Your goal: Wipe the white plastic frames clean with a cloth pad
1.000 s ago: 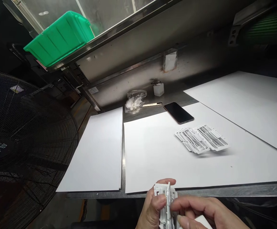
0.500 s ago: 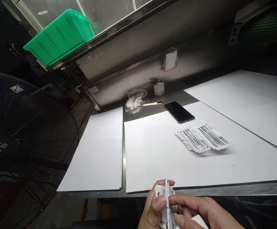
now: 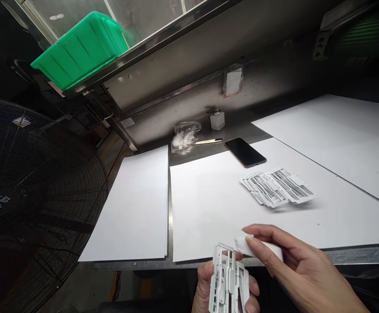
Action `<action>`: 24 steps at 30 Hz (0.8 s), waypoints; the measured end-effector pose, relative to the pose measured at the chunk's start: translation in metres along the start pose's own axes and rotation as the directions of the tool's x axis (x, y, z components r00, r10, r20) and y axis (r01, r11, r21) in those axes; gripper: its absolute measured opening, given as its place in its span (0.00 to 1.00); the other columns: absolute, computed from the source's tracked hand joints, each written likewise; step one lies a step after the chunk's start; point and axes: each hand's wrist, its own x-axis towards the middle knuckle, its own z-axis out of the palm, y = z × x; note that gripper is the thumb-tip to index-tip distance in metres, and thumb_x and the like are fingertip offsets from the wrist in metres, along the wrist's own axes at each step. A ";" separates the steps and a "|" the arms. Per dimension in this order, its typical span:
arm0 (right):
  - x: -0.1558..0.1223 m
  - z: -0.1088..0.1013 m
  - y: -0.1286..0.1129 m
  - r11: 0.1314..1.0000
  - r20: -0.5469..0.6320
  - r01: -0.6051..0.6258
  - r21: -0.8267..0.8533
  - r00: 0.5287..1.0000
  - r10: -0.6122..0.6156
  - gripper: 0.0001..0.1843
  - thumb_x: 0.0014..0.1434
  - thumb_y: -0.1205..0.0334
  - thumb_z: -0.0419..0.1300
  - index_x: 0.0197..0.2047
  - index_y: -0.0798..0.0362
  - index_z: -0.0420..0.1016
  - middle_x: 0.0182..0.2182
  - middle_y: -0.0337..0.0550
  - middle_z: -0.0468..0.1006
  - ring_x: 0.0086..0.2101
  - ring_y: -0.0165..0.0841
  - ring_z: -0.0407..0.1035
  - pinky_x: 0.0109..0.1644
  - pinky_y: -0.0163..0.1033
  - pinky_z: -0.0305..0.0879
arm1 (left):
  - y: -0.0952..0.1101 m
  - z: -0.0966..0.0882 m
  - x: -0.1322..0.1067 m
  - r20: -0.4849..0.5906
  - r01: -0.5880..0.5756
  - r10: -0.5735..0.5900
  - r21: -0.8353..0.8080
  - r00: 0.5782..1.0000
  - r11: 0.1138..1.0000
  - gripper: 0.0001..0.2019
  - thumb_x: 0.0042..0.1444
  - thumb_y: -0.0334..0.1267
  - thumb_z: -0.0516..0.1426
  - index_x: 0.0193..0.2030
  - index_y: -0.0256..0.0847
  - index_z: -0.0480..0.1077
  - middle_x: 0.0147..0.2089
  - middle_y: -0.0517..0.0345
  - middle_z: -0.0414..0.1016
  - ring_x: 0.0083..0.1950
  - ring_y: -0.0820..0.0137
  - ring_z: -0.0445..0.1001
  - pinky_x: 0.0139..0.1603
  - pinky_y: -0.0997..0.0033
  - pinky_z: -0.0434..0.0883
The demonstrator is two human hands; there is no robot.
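Observation:
At the table's front edge, my left hand (image 3: 205, 280) is closed around a stack of thin, pale slotted plates (image 3: 224, 278), held upright with the cut-out pattern showing. Just right of the stack's top, my right hand (image 3: 297, 258) pinches a small white wad (image 3: 241, 245), perhaps folded cloth or paper, between thumb and fingers. The wad is close to the plates; whether it touches them I cannot tell. Farther back, more slotted plates (image 3: 269, 191) lie overlapping in two groups on a large white sheet (image 3: 205, 208).
Behind the plates lies a black phone (image 3: 245, 152). A white-handled tool (image 3: 208, 141), a clear plastic bag (image 3: 186, 138) and a small translucent bottle (image 3: 217, 120) are near the back wall. A large fan (image 3: 39, 187) stands left. On the shelf above is a green bin (image 3: 81, 50).
My right hand has drawn away from the plates, up and to the right, with the white wad now in plain view. My left hand has turned the stack so its slotted face shows.

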 end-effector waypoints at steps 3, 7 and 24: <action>0.007 0.001 0.006 0.957 0.024 0.171 -0.235 0.985 -0.170 0.19 0.73 0.40 0.57 0.52 0.47 0.73 0.27 0.35 0.75 0.16 0.31 0.70 0.20 0.28 0.72 | -0.005 -0.010 0.007 0.025 0.047 -0.048 0.063 0.999 0.997 0.38 0.40 0.70 0.62 0.40 0.32 0.78 0.24 0.55 0.74 0.22 0.71 0.71 0.23 0.75 0.59; 0.009 -0.001 0.009 0.853 -0.006 0.313 -0.418 0.938 -0.347 0.15 0.72 0.46 0.58 0.41 0.46 0.77 0.35 0.38 0.77 0.27 0.33 0.75 0.23 0.26 0.71 | -0.005 -0.017 0.009 -0.020 0.088 -0.087 0.058 0.996 0.994 0.43 0.35 0.73 0.62 0.38 0.27 0.78 0.21 0.56 0.73 0.20 0.71 0.72 0.21 0.75 0.63; 0.002 0.009 0.004 0.940 0.050 0.169 -0.296 0.986 -0.161 0.21 0.72 0.40 0.57 0.38 0.46 0.77 0.25 0.33 0.75 0.19 0.31 0.70 0.23 0.29 0.69 | 0.002 0.014 -0.002 -0.242 -0.135 0.146 0.061 0.959 0.989 0.30 0.41 0.52 0.72 0.47 0.41 0.69 0.32 0.58 0.74 0.28 0.72 0.71 0.30 0.72 0.67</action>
